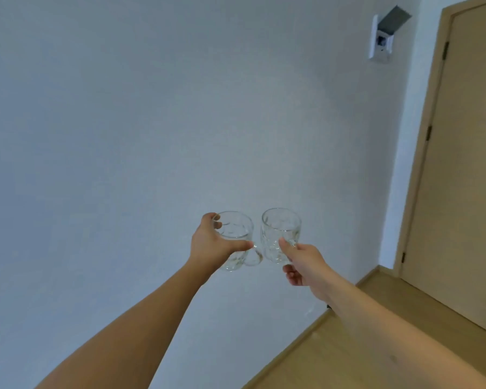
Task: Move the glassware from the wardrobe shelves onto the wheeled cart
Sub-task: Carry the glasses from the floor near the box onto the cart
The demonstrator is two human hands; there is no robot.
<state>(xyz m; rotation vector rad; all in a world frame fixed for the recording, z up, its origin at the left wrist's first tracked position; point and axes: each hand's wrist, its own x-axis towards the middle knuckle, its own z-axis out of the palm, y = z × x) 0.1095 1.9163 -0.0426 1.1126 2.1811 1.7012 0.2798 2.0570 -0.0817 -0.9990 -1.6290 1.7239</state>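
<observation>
Two clear glass mugs are in view, one in each hand, both held up in the air in front of a pale wall [124, 136] and carried by nothing else; the two glasses sit just beside each other, rims upward. The left hand [211, 245] reaches forward on an outstretched arm, its fingers [216, 224] and thumb wrapped round the body of the left mug [236, 237], whose handle points toward the other glass; the right hand [303, 265], arm likewise extended, grips the right mug [278, 234] at its near side, thumb pressed against the glass. One wooden door [460, 164] stands at the right, above a wooden floor [348, 346].
</observation>
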